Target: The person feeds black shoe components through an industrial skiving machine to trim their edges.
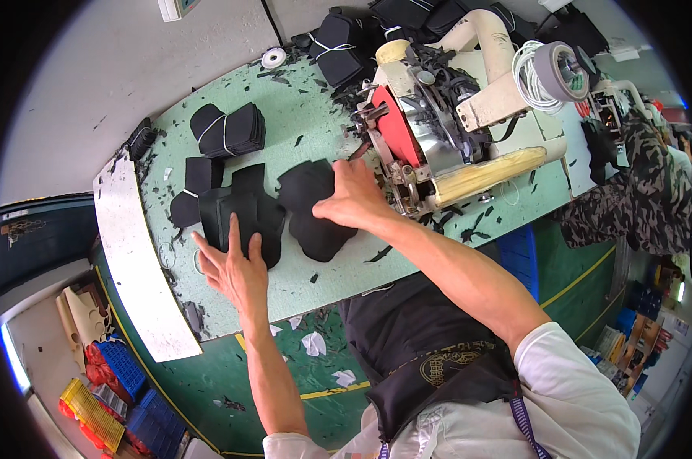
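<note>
With right hand [355, 194] curled over black pieces [317, 236] (grip unclear), left hand [240, 277] splayed beside it, risks skewing them through uneven pressure.

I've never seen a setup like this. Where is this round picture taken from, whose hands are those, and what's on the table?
There's no robot: a person wears a wide fisheye camera on the head, looking down, so edges curve. These are that person's bare hands. The left hand rests with fingers spread on dark flat pieces; the right hand touches more black pieces, though whether it grips them is unclear. On the pale green table also lie a tied black bundle, dark scraps and a cream-coloured machine with a red part.
</note>
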`<act>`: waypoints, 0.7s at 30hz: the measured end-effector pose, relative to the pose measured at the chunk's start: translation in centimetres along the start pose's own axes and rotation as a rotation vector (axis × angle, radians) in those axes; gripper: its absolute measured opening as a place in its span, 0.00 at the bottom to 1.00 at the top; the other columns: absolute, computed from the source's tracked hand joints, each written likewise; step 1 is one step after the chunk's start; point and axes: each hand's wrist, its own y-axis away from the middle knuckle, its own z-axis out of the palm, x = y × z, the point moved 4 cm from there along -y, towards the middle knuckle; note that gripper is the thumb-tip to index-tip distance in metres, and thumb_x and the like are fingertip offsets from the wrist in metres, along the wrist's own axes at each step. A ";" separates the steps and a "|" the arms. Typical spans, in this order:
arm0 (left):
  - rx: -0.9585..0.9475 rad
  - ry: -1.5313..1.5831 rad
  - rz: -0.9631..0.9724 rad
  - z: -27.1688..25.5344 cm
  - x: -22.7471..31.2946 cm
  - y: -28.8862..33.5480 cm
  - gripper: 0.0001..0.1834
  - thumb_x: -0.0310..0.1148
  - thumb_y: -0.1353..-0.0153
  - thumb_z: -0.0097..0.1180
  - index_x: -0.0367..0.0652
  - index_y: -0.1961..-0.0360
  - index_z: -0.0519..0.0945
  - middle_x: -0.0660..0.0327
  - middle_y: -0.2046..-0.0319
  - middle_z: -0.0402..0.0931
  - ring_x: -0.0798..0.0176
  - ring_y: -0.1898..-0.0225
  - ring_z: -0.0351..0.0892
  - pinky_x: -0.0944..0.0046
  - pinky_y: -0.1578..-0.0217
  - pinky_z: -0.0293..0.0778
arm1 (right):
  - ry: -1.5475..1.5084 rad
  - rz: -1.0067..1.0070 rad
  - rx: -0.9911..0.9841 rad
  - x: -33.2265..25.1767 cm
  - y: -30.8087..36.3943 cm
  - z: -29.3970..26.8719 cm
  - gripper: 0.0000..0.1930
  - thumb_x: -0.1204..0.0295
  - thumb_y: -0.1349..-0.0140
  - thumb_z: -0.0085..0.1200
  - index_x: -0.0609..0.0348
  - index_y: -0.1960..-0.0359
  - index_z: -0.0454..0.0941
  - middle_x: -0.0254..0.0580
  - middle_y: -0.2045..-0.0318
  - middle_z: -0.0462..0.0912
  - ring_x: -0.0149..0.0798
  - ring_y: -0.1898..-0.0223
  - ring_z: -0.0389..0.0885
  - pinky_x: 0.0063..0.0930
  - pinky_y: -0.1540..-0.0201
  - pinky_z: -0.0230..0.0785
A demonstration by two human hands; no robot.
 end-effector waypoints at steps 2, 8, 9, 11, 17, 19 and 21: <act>0.051 -0.051 -0.004 -0.8 -0.2 0.6 0.25 0.47 0.39 0.60 0.68 0.39 0.75 0.45 0.27 0.44 0.33 0.34 0.52 0.34 0.40 0.56 | -0.078 -0.056 -0.027 -0.3 0.8 0.8 0.40 0.61 0.58 0.67 0.70 0.45 0.63 0.61 0.44 0.66 0.58 0.44 0.69 0.47 0.42 0.67; -0.249 0.541 -0.101 -0.1 3.9 4.8 0.29 0.44 0.39 0.61 0.37 0.41 0.74 0.42 0.45 0.72 0.42 0.44 0.69 0.50 0.44 0.66 | -0.126 -0.036 -0.083 2.0 -0.5 1.3 0.38 0.61 0.57 0.66 0.71 0.47 0.65 0.62 0.47 0.70 0.59 0.44 0.68 0.46 0.42 0.66; -0.329 0.647 -0.226 0.4 5.1 6.2 0.31 0.43 0.39 0.61 0.31 0.42 0.72 0.42 0.51 0.76 0.43 0.48 0.72 0.52 0.46 0.66 | -0.132 -0.047 -0.090 1.5 -0.4 1.6 0.38 0.61 0.57 0.66 0.71 0.47 0.65 0.62 0.47 0.70 0.59 0.44 0.68 0.46 0.42 0.66; -0.130 0.300 -0.007 1.0 6.1 7.4 0.34 0.44 0.39 0.60 0.27 0.40 0.69 0.41 0.51 0.76 0.43 0.52 0.74 0.51 0.50 0.70 | -0.022 -0.022 -0.173 0.5 0.1 2.1 0.36 0.62 0.57 0.66 0.71 0.49 0.67 0.63 0.48 0.70 0.59 0.43 0.67 0.45 0.41 0.66; -0.391 1.004 -0.414 2.7 6.3 8.4 0.37 0.32 0.41 0.65 0.23 0.37 0.62 0.42 0.52 0.75 0.57 0.49 0.75 0.64 0.51 0.72 | -0.290 -0.055 -0.170 1.7 2.4 1.6 0.32 0.66 0.58 0.64 0.70 0.50 0.69 0.61 0.54 0.75 0.55 0.49 0.75 0.40 0.49 0.70; -0.410 1.027 -0.435 2.5 6.6 8.4 0.39 0.32 0.42 0.65 0.25 0.35 0.60 0.44 0.47 0.72 0.57 0.49 0.75 0.63 0.50 0.72 | -0.378 -0.031 -0.232 3.0 2.9 1.8 0.31 0.68 0.58 0.63 0.69 0.50 0.69 0.57 0.56 0.78 0.52 0.51 0.77 0.39 0.51 0.71; -0.463 1.153 -0.457 2.4 6.2 8.6 0.41 0.31 0.44 0.66 0.30 0.34 0.60 0.46 0.44 0.70 0.58 0.49 0.76 0.63 0.49 0.72 | -0.920 -0.079 -0.302 4.4 3.5 2.0 0.30 0.72 0.59 0.62 0.67 0.50 0.72 0.48 0.59 0.81 0.43 0.53 0.78 0.36 0.51 0.70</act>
